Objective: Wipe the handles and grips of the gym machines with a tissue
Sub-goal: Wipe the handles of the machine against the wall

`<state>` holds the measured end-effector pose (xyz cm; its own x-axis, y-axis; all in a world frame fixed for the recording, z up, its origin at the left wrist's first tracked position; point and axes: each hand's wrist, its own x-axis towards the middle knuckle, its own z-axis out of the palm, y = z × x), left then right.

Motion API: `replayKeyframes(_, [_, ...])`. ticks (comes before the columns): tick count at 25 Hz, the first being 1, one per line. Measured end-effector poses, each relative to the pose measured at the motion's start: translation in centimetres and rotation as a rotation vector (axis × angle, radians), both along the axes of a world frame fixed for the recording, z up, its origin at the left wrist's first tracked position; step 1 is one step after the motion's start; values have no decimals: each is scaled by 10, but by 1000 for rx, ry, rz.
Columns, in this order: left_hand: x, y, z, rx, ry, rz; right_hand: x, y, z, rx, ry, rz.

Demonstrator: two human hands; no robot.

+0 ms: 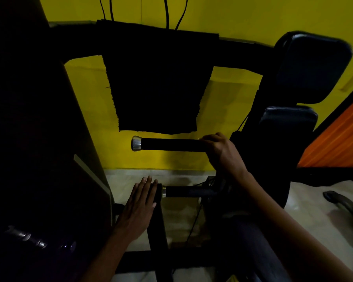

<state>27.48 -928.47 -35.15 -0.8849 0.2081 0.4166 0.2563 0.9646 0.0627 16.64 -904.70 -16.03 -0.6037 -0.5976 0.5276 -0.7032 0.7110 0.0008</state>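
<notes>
my right hand wrapped round the near end of the upper black grip, tissue barely peeking at my fingertips; left hand flat, fingers straight, resting on the lower handle end

Dim room, low light; most dark shapes read as silhouettes. Far wall painted bright yellow, running across the whole upper view. Black cables hang down the wall at top centre. A black frayed-edged cloth hangs in front of the wall, centre. Floor pale, tile-like, meeting the wall at a light skirting line. Two dark padded cushions stacked at far right, upper one larger. Orange striped panel at right edge. Large dark upright mass fills the left side; detail lost in shadow.
</notes>
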Motion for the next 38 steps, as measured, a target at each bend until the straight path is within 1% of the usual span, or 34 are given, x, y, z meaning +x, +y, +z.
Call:
replayKeyframes(2, [-1, 0, 0, -5, -3, -3, -4, 24, 0, 20, 8, 13])
replayKeyframes(4, [0, 2, -2, -5, -7, 4, -10, 42, 1, -79, -25, -83])
replayKeyframes(6, [0, 2, -2, 9, -23, 12, -14, 33, 1, -175, -74, -101])
replayKeyframes(8, [-1, 1, -2, 20, -34, 12, -5, 8, 1, -154, -51, -57])
replayKeyframes(10, [-2, 1, -2, 18, -40, 6, 3, 10, -4, -71, -22, -55])
replayKeyframes(11, [-2, 2, -3, 18, -40, 4, 5, 21, -5, -57, -39, -77])
replayKeyframes(13, [-2, 3, -4, 35, -49, 10, 7, 38, -8, -128, -62, -178])
replayKeyframes(14, [0, 3, -3, 33, -44, 18, 7, 35, -9, -171, -81, -247])
replayKeyframes(16, [4, 4, 1, 8, 3, 21, 6, 1, -8, -218, -112, -330])
replayKeyframes(18, [10, 5, 8, 21, 88, 35, 12, -48, -8, -216, -108, -300])
replayKeyframes(20, [11, 9, 11, 72, 180, 83, 20, -94, -10, -200, -88, -192])
replayKeyframes(21, [9, 9, 7, 75, 174, 69, 24, -115, -11, -183, -81, -141])
replayKeyframes(22, [5, 8, -2, 72, 129, 26, 28, -135, -12, -154, -75, -100])
replayKeyframes(23, [3, 6, -8, 60, 66, -7, 31, -152, -13, -110, -67, -77])
replayKeyframes(25, [2, 4, -14, 45, -22, -9, 33, -172, -16, -37, -45, -67])
replayKeyframes(28, [4, 7, -3, 25, -24, 10, 26, -168, -22, -41, 29, 3])
replayKeyframes(30, [4, 9, 2, 56, 1, 26, 24, -152, -25, 28, 130, 91])
replayKeyframes(32, [7, 7, 5, 72, 26, 39, 21, -129, -25, 75, 166, 152])
replayKeyframes(33, [10, 5, 9, 65, 51, 38, 19, -117, -26, 58, 158, 146])
replayKeyframes(36, [15, 6, 20, 60, 146, 49, 14, -97, -27, -53, 114, 34])
replayKeyframes(38, [13, 9, 24, 80, 188, 52, 15, -100, -28, -52, 83, 20])
